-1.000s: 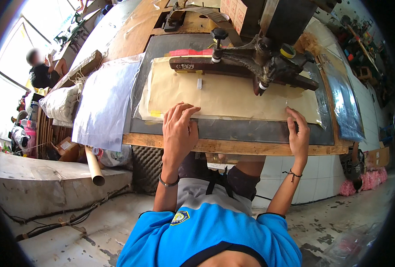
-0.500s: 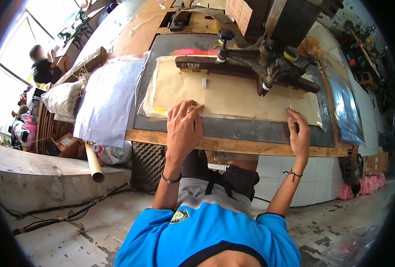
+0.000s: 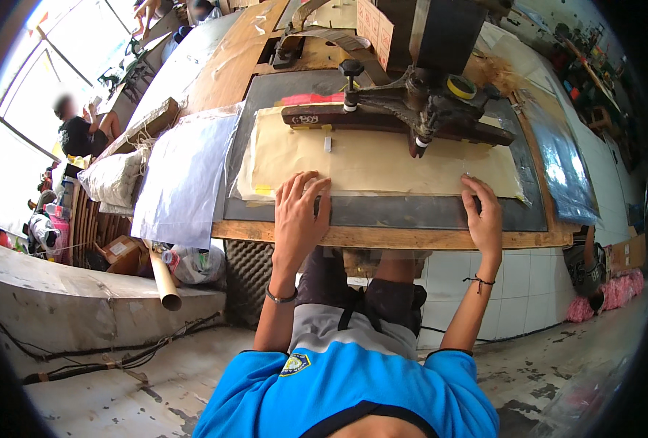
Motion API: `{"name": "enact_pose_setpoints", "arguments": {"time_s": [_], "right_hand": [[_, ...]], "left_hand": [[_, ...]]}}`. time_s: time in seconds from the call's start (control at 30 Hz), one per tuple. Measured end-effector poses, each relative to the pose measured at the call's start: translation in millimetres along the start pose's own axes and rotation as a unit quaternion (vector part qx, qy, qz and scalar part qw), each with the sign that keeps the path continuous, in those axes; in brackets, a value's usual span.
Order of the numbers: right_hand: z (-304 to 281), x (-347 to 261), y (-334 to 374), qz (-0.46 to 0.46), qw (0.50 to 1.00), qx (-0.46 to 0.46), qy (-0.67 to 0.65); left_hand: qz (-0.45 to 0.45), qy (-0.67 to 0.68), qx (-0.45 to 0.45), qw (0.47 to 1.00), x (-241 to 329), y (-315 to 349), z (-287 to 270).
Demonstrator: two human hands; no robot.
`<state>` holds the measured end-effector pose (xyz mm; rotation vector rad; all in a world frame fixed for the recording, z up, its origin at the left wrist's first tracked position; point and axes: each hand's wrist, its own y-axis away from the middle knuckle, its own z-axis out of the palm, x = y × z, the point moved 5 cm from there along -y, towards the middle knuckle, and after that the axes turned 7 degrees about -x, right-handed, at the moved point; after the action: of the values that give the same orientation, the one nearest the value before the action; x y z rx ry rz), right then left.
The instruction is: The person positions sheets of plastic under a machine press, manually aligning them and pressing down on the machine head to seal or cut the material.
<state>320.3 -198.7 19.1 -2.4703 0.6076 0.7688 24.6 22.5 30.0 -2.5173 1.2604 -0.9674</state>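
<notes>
Our left hand [image 3: 299, 212] and right hand [image 3: 487, 219] sit loosely spread; we should steady the tan sheet [image 3: 390, 166] evenly between them.

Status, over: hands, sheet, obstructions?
Left hand and right hand open, fingertips at near edge of tan sheet. Sheet flat over grey board. Dark bar above its far part.

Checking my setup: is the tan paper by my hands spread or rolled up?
Spread: the tan paper lies flat across the dark board, left hand and right hand at its near edge.
</notes>
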Motion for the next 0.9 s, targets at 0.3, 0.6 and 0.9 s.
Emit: {"name": "enact_pose_setpoints", "arguments": {"time_s": [0.3,0.6,0.9], "right_hand": [[-1,-6,16,-0.018,0.998,0.023,0.051],[0,-11,16,-0.002,0.999,0.025,0.039],[-2,-9,16,-0.003,0.999,0.025,0.030]], "left_hand": [[0.007,-0.026,-0.001,1.000,5,10,-2],[0.010,-0.025,0.028,0.999,5,17,-5],[0.003,-0.024,0.020,0.999,7,17,-3]]}}
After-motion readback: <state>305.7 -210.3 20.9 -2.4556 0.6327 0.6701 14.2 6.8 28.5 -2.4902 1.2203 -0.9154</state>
